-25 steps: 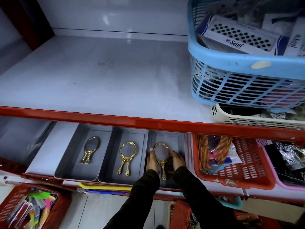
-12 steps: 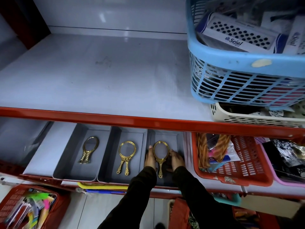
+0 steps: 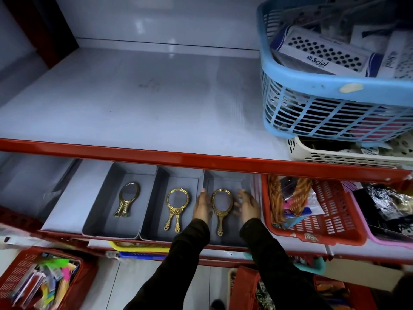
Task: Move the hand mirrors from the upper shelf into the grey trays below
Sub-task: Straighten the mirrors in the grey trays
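Both hands have eased off the mirror — left hand and right hand spread, holding nothing — a light, rigid, probably breakable piece best lifted by its handle.

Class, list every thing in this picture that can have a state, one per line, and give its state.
Left tray: holds mirrors lying flat.
Middle tray: holds mirrors lying flat.
Right tray: holds one mirror.
Right mirror: flat, handle toward the camera.
Left hand: open beside the mirror, no grip.
Right hand: open, apart from the mirror.
Upper shelf: no mirrors on it.
Blue basket: full.
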A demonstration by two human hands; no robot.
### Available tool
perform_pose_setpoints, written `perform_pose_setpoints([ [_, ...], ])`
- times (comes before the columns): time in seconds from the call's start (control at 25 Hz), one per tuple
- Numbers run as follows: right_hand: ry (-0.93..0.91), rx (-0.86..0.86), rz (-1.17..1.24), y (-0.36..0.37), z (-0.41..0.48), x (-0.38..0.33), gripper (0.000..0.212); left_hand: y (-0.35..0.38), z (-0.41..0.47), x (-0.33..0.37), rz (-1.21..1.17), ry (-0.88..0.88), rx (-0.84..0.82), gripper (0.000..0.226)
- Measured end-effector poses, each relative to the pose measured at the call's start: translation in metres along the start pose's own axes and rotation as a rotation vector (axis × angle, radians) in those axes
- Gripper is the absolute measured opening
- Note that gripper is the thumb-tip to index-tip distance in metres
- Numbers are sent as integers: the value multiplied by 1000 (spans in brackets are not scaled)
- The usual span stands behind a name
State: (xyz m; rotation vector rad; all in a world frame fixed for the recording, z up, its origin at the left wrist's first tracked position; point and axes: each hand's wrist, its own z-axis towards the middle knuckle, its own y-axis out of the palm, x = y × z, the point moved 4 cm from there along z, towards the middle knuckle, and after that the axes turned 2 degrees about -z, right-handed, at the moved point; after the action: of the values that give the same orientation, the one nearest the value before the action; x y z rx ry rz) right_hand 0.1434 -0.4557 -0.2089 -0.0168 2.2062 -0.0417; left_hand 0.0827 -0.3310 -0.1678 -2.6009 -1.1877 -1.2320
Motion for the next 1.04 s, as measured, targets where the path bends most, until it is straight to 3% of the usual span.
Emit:
perform_pose_setpoints([
  [0.2,-32,-145,110,51,-25,-27,42,-49,1,47,-36,176,90,54],
  [0.36,102,-249,30,120,-40,-7,52,-89,10,64,-41,43,200,70],
  [0.52,186,-182,-84,156,-43,19,59,-93,-2,82,20,-10,114,67],
  [0.64,256,-120,-139,165,-43,42,60,-110,11,73,36,-99,140,66],
  [0.92,239,-61,-153,179,-35,63,56,-134,25,62,67,-217,68,74],
  [1.04,224,-45,-132,179,-37,62,43,-134,26,66,93,-205,21,71],
])
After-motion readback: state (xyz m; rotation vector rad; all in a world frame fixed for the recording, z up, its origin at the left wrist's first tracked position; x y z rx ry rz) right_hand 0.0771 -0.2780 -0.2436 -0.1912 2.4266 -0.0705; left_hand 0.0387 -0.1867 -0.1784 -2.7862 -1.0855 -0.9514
